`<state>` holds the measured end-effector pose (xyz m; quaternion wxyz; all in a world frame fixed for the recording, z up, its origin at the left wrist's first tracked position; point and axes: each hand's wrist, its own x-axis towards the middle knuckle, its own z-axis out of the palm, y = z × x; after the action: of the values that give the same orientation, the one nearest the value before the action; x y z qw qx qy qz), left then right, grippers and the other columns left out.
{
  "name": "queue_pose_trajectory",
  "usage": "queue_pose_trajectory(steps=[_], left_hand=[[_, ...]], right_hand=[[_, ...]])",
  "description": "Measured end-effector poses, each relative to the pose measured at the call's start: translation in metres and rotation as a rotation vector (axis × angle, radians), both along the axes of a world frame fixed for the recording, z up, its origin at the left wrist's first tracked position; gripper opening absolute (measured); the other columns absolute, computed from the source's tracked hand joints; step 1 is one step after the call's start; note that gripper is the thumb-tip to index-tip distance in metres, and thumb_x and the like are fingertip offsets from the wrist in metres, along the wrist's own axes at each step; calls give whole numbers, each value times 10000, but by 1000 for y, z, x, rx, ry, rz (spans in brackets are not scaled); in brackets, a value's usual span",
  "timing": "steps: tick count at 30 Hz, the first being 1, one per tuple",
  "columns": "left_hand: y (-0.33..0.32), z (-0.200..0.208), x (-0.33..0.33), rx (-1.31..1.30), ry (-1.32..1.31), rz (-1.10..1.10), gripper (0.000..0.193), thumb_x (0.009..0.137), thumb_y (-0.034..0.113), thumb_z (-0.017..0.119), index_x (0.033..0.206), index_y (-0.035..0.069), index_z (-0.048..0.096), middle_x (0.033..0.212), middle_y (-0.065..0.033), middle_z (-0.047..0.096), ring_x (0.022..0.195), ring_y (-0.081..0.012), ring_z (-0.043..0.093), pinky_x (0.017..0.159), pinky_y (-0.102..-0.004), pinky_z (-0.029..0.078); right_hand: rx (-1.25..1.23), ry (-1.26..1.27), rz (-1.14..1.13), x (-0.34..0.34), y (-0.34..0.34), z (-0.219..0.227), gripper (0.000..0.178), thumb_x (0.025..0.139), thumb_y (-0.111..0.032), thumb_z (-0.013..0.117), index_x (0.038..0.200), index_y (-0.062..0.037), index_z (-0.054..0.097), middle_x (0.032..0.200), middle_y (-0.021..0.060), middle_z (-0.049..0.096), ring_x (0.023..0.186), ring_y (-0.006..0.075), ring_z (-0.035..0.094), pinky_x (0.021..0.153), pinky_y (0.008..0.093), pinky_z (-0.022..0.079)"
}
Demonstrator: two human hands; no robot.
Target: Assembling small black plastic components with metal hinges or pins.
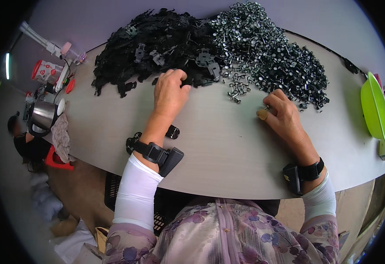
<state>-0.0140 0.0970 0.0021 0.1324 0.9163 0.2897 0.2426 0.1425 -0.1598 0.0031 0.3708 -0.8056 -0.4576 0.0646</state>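
Note:
My left hand is at the near edge of a heap of black plastic clip-like parts. Its fingers are bent and closed, with their tips partly hidden, so I cannot make out what is in them. My right hand pinches a small metal pin between its fingers and a thumb wearing a yellowish cover. It hovers just in front of a large pile of short, flat-headed metal pins. A few loose pins lie between the hands. Beside my left wrist rest small black parts.
At the far right stands a bright green bowl, tilted on its side. Along the left edge are a metal kettle, a crumpled cloth, a pink-lidded jar and a red-and-white packet. Further left, a person in black is near a red stool.

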Motion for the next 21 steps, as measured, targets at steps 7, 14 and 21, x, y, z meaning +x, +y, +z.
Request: queue_pose_trajectory(steps=[7, 14, 21], left_hand=[[-17, 5, -4, -248, -425, -148, 43, 784, 0, 637, 756, 15, 608, 754, -58, 620, 660, -174, 630, 588, -278, 483], [-46, 21, -9, -1404, -653, -270, 154, 815, -7, 550, 693, 67, 489, 817, -137, 677, 713, -230, 692, 591, -331, 541], [-73, 5, 2, -1672, -419, -412, 122, 830, 15, 527, 792, 82, 433, 850, -172, 685, 767, -296, 711, 623, -385, 581]], right_hand=[[1, -175, 93, -2, -3, -1, 154, 697, -22, 658, 846, 11, 648, 911, 135, 578, 809, 334, 609, 715, 409, 503], [-33, -235, 82, -1, -7, -3, 121, 688, -31, 635, 804, 3, 642, 902, 144, 562, 805, 350, 594, 710, 417, 496], [192, 71, 169, -16, -13, 9, 92, 735, -27, 671, 816, -1, 636, 888, 76, 541, 725, 168, 593, 603, 296, 494]])
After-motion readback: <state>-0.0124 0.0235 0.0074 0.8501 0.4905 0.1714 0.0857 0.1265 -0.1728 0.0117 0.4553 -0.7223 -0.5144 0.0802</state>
